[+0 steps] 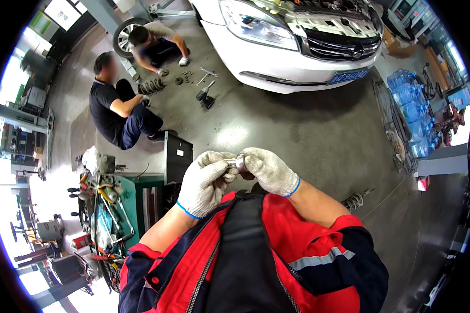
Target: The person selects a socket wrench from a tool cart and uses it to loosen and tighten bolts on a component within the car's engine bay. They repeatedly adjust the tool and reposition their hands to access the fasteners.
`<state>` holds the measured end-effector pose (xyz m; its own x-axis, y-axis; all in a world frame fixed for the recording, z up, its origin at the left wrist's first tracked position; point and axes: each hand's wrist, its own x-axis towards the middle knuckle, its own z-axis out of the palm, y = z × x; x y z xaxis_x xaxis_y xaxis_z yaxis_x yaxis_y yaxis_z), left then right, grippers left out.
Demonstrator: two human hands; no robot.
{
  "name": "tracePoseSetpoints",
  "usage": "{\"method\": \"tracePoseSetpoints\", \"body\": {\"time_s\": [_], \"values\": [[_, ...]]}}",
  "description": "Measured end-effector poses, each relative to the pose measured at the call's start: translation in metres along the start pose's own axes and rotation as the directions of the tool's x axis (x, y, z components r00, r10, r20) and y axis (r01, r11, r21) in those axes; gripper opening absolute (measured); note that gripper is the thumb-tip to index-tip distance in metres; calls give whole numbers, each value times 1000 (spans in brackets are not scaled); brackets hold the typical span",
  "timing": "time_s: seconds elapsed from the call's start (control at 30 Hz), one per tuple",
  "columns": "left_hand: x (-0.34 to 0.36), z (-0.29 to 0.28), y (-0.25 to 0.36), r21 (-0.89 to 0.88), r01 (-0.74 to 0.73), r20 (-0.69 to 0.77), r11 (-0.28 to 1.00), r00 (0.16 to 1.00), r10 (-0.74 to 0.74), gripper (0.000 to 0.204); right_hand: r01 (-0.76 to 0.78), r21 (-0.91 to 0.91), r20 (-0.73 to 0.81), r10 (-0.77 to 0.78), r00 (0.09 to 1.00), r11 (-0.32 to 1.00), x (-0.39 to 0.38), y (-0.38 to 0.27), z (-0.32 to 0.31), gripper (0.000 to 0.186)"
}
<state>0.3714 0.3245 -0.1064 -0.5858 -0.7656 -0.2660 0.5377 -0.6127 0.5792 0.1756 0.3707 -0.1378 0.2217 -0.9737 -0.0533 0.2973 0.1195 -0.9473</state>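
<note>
"Holding such a little metal part (240, 164) looks tricky. What could go wrong?"

"It might slip. It is small and looks smooth, and the knit gloves (196, 192) look thick, so the fingers may not feel it well. It could drop onto the gray floor (303, 135) and roll off, maybe under the white car (277, 68)."

"Anything else?"

"If the part has a sharp edge, it could snag a glove, but it is too small to tell."

"Where is the part, and what holds it?"

"It sits in front of the person's chest (240, 250). The left hand (206, 177) pinches one end with bent fingers. The right hand (269, 169) pinches the other end, its fingers curled over. Both are close together, and the forearms (318, 203) slope in from the sides."
</note>
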Motion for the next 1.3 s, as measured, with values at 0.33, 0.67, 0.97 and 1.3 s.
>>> {"method": "tracePoseSetpoints", "body": {"time_s": [0.33, 0.67, 0.97, 1.3], "values": [[133, 73, -23, 298, -7, -67, 954, 997, 28, 26, -169, 96, -35, 173, 984, 981, 18, -73, -138, 55], [249, 97, 9, 965, -71, 109, 253, 984, -139, 27, -442, 63, -4, 443, 897, 895, 98, -115, -217, 39], [395, 68, 48, 717, -89, 462, 692, 804, -375, 33, -474, 18, 145, 467, 872, 880, 192, -149, -305, 41], [511, 79, 88, 912, -322, 348, 252, 936, -62, 29, -471, 188, -94, 493, 865, 862, 306, -170, -355, 39]]}}
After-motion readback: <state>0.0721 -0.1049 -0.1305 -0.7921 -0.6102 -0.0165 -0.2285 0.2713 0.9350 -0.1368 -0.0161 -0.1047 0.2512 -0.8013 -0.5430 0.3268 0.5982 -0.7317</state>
